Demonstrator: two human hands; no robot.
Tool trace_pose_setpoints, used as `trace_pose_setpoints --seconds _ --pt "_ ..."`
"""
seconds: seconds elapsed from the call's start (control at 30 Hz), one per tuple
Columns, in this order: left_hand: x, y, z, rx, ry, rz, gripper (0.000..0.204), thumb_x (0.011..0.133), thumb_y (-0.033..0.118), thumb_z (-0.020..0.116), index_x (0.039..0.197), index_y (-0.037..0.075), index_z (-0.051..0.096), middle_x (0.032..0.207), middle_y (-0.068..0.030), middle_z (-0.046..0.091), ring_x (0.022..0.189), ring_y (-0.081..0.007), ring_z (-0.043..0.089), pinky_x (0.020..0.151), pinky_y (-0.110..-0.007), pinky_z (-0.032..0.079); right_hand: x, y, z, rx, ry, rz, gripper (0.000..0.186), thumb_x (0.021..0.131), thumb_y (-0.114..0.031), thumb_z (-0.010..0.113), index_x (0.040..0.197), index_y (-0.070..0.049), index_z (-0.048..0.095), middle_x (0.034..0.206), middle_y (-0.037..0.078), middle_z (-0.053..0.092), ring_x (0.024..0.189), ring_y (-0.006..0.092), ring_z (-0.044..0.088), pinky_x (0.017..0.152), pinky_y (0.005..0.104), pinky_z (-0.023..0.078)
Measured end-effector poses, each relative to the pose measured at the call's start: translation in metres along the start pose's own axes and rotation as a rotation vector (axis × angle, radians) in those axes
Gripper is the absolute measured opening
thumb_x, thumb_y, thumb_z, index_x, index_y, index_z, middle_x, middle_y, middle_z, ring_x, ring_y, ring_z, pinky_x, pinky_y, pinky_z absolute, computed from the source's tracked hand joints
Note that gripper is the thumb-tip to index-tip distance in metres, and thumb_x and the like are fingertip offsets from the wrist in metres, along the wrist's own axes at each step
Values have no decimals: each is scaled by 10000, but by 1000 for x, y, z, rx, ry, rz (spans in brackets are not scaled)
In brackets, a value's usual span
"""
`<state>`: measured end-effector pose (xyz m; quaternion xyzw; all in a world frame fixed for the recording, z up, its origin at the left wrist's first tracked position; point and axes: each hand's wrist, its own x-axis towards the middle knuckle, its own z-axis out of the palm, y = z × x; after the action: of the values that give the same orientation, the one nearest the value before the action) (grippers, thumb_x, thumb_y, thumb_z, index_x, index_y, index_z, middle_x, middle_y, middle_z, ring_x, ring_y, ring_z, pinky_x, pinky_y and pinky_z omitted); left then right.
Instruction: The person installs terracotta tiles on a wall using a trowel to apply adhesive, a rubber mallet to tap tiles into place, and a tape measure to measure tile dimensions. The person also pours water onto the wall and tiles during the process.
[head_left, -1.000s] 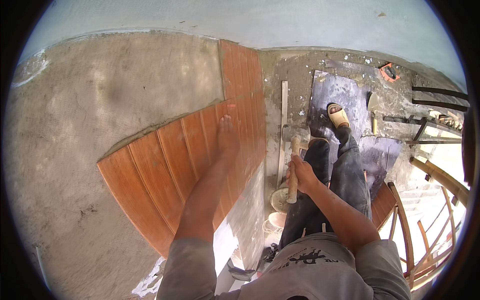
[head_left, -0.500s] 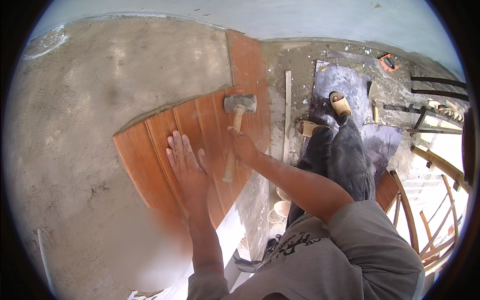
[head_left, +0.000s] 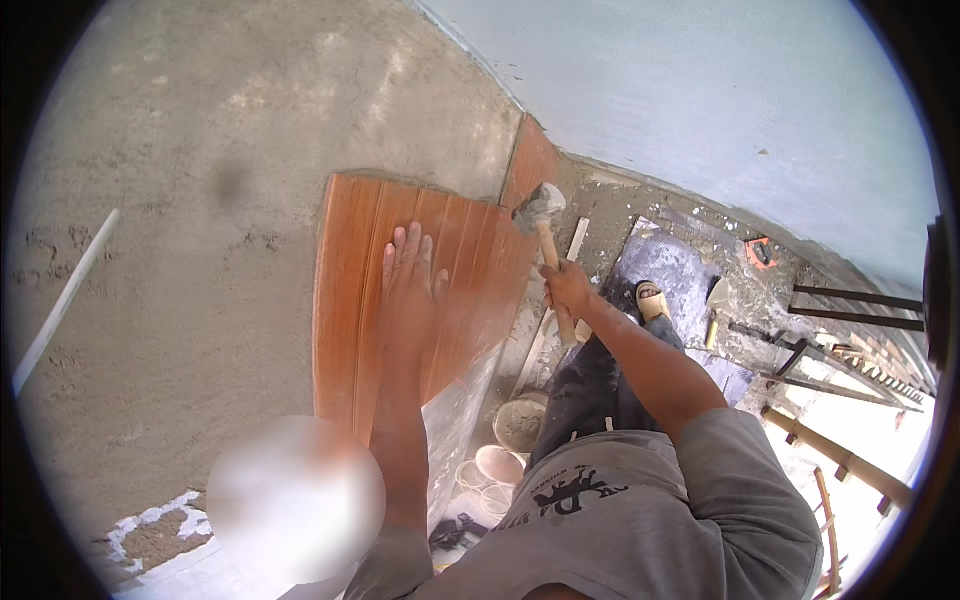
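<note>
My left hand [head_left: 412,268] lies flat, fingers stretched, on a reddish-brown wood-grain tile panel [head_left: 350,260] with long parallel grooves. My right hand [head_left: 570,288] is wrapped round the wooden handle of a mallet [head_left: 540,207], whose worn grey head points up toward the wall. The mallet head appears at the panel's right edge; whether it touches cannot be told. A narrower piece of the same tile [head_left: 530,160] adjoins the panel's far right corner, against the wall. A blurred round patch hides part of the panel's near end.
Rough grey mortar [head_left: 200,190] spreads left of the panel, with a thin pale rod [head_left: 68,300] on it. A pale wall [head_left: 720,90] bounds the far side. At right are a trowel [head_left: 715,310], an orange-and-black tool [head_left: 761,253], buckets [head_left: 520,425] and dark metal frames [head_left: 855,308].
My view has turned, so the panel appears steeper and the wall nearer. My right hand has drawn the mallet off the panel to the right; my left hand stays flat on the panel.
</note>
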<state>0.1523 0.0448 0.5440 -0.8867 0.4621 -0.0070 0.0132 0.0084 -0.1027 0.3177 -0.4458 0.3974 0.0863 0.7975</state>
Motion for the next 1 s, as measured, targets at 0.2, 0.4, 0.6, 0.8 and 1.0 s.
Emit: trace_pose_setpoints --seconds 0.2,0.4,0.6,0.8,1.0 --pt "-100 43 51 -573 70 -454 461 886 241 640 1260 -22 586 1240 -231 619 1187 -400 564 1038 -450 429 -43 45 -194 -686 104 294 132 822 -75 680 800 11 582 524 97 517 387 221 530 331 384 415" --pt "-358 203 224 -773 -390 -1384 501 872 324 593 1219 -38 604 1243 -259 609 1173 -397 584 995 -467 466 -97 105 -404 -1175 58 809 137 853 -119 691 846 -10 609 589 82 520 440 217 491 422 420 409" --pt "-511 438 260 -1082 -339 -2139 339 804 253 669 917 -66 695 953 -247 694 867 -350 678 785 -441 528 -85 39 -445 -1356 -1 819 140 841 -104 693 851 0 599 597 85 528 437 215 497 417 415 419" --pt "-524 531 327 -1389 210 -2461 276 802 147 747 966 -65 680 782 -127 645 634 -212 576 548 -394 455 -5 -24 -398 -1457 -17 596 147 829 -89 695 856 9 589 605 88 536 434 212 502 412 410 429" --pt "-517 468 367 -993 399 -1702 156 832 96 529 910 57 659 764 -162 634 772 -361 638 688 -476 490 -25 -80 -147 -1648 -191 132 146 873 -122 642 842 -24 539 573 56 493 423 170 473 371 363 393"
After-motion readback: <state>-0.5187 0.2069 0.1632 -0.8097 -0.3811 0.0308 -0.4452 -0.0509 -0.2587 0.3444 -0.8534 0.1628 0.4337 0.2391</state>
